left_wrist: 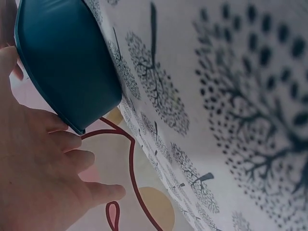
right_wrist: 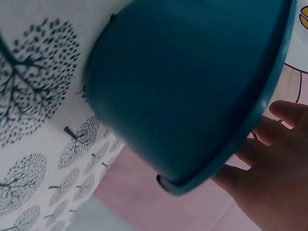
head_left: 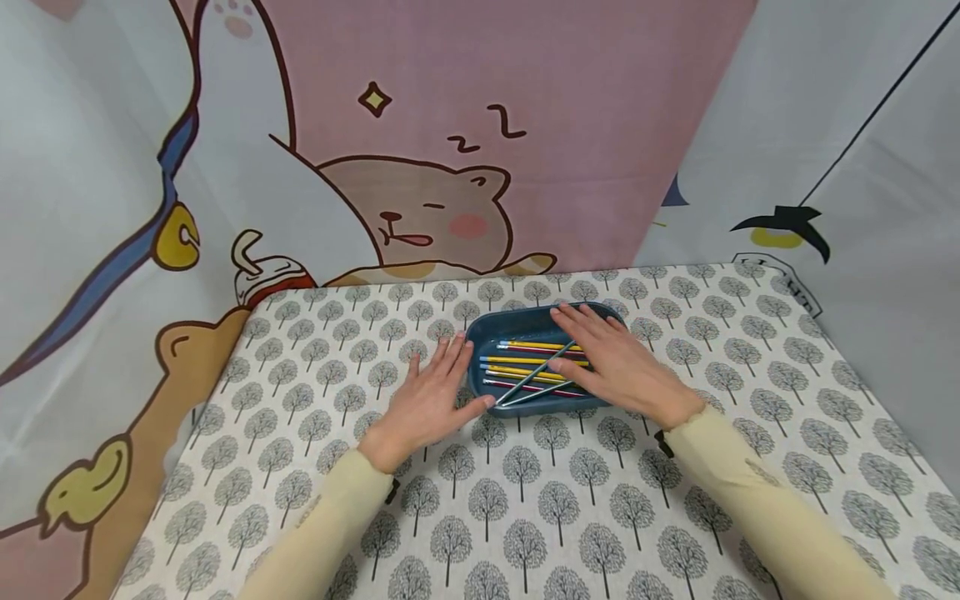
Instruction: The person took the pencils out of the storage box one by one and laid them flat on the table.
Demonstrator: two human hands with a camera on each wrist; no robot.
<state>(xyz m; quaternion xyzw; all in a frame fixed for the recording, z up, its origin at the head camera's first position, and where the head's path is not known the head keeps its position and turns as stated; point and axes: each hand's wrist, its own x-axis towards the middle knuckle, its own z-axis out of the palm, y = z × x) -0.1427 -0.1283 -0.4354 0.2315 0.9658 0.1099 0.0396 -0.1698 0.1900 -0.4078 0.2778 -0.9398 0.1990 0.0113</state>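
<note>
Dark teal tray (head_left: 517, 323); yellow, dark-red, grey-green pencils (head_left: 540, 345); white tablecloth (head_left: 555, 479), dark tree print; pink-and-white backdrop (head_left: 600, 125), cartoon animals; pale yellow sleeves (head_left: 765, 492).

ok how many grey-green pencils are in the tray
2: the steeper pencil slants across the middle of the tray toward the right hand; the flatter pencil lies closer to the near side. More may be hidden beneath that hand.

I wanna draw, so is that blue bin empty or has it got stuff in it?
Not empty, but not full: in the head view, several pencils lie inside the blue bin, with bare bottom showing beside them.
</note>
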